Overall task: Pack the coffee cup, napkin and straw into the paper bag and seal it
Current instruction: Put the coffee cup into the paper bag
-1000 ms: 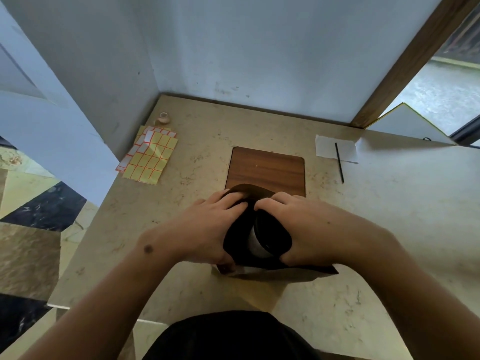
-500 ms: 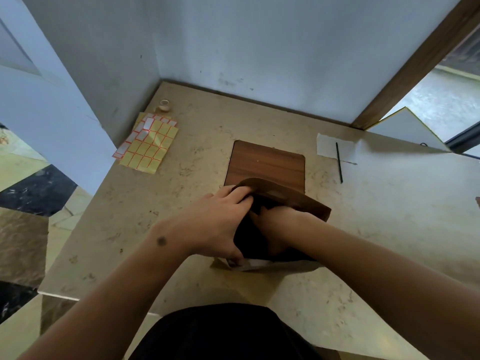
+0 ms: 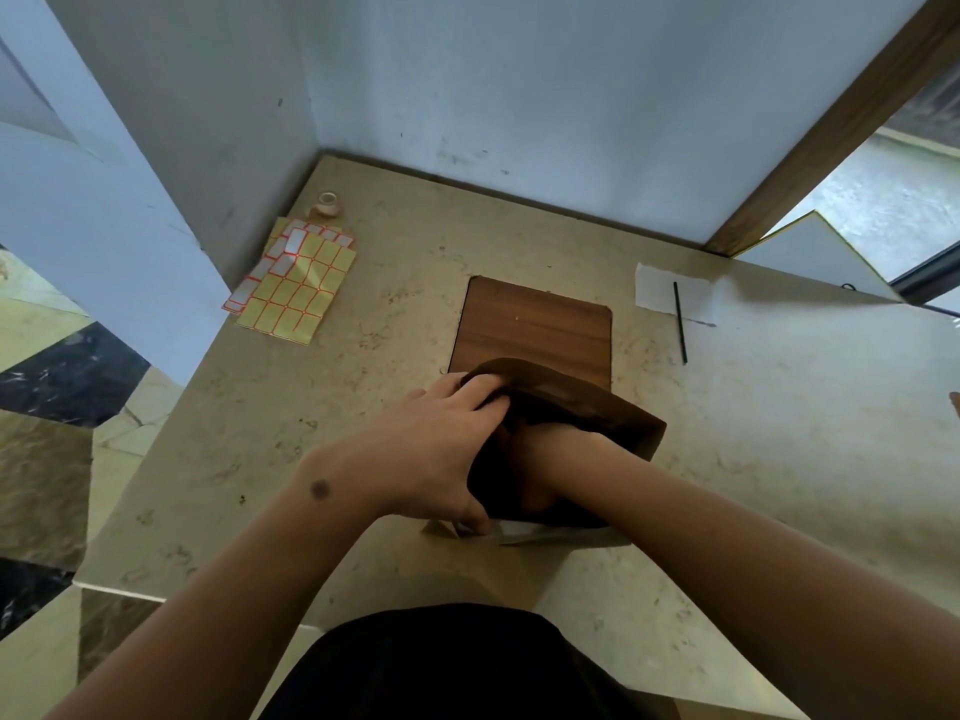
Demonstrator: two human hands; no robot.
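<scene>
The right hand (image 3: 550, 459) was sunk in the paper bag (image 3: 623, 423) near the table's (image 3: 779, 459) front edge, grip and contents unseen, while the left hand (image 3: 431, 449) pinched the rim.

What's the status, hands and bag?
Left hand gripping brown paper bag rim; right hand inside bag, grip hidden. White napkin, black straw unpacked.

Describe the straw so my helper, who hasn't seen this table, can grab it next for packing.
Start at the wooden board in the middle of the marble table and look to its right. A white napkin lies flat there, and the straw rests partly across it. It is the only thin, straight black stick on the table.
</scene>
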